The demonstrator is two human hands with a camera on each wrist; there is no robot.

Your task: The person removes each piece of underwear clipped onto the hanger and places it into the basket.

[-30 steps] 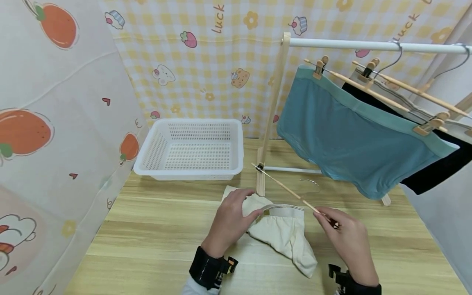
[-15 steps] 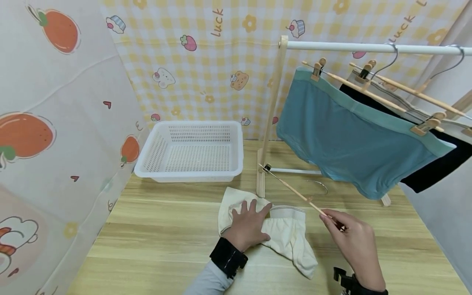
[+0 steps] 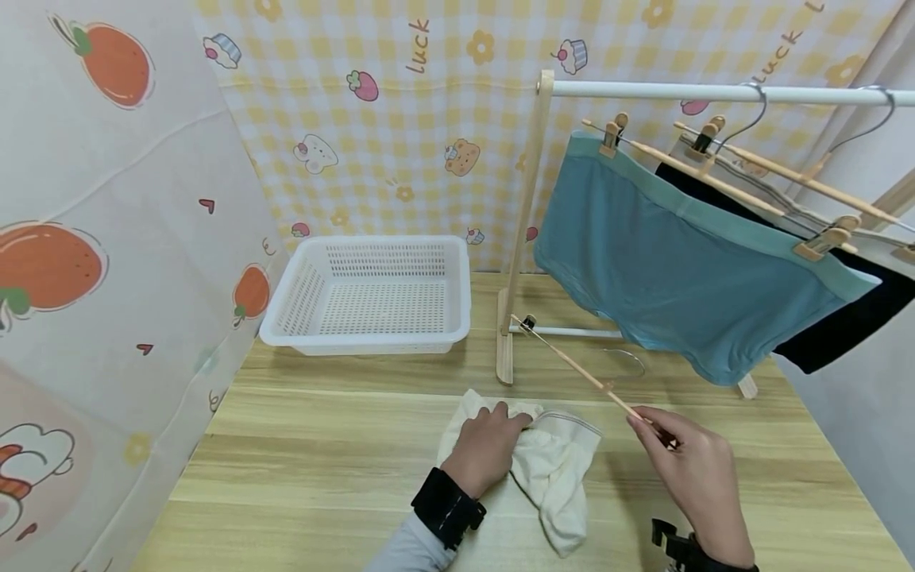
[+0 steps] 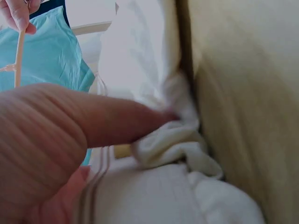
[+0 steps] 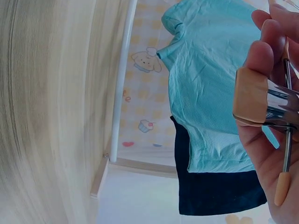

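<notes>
- Left hand [image 3: 488, 447]: grip is being clenched on the cream underwear [image 3: 550, 469], which is lying bunched on the counter [image 3: 322, 445] at lower centre of the head view.
- Right hand [image 3: 693, 469]: one end of the wooden clip hanger [image 3: 579, 369] is being pinched at lower right.
- Teal underwear [image 3: 679, 270] is being displayed clipped on the rack [image 3: 532, 199], upper right.
- White basket [image 3: 372, 290] is being kept at centre left.

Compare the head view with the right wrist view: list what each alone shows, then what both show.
Head view only: white basket, cream garment gripped by the left hand, wooden table.
Right wrist view only: a close look at the hanger's clip pinched in the fingers.
Both: right hand holding the hanger, teal garment, black garment, rack.
</notes>
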